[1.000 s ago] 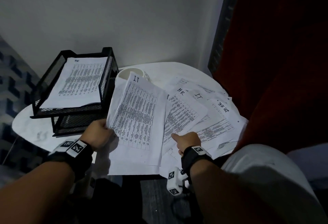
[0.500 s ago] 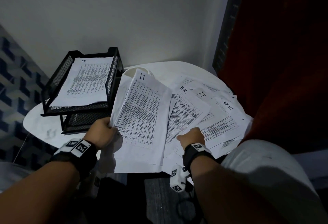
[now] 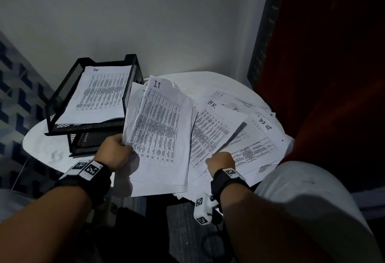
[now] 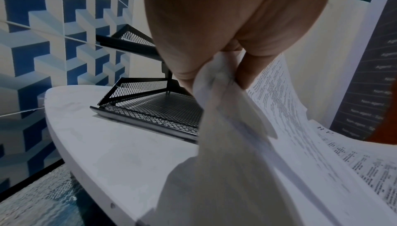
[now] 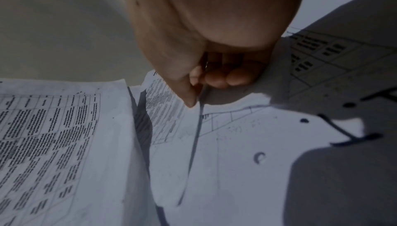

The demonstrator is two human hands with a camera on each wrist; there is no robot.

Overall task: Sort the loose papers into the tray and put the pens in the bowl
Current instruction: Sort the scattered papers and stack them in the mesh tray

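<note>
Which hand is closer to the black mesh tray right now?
Left. The left hand holds a stack of papers right beside the tray; the right hand pinches a sheet farther right, across that stack.

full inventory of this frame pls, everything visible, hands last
Black wire-mesh stacked tray: two tiers, table's left; top tier holds an "HR" sheet.
White printed "IT" sheets: small sheaf, raised at centre.
White "HR" sheet: one, lifted at its right edge.
Loose white papers, one headed "Task List": several, overlapping, table's right.
White bowl: one, mostly hidden behind the sheaf.
White round table: one.
Pens: none visible.
Left hand: grips the sheaf.
Right hand: pinches the centre HR sheet.
</note>
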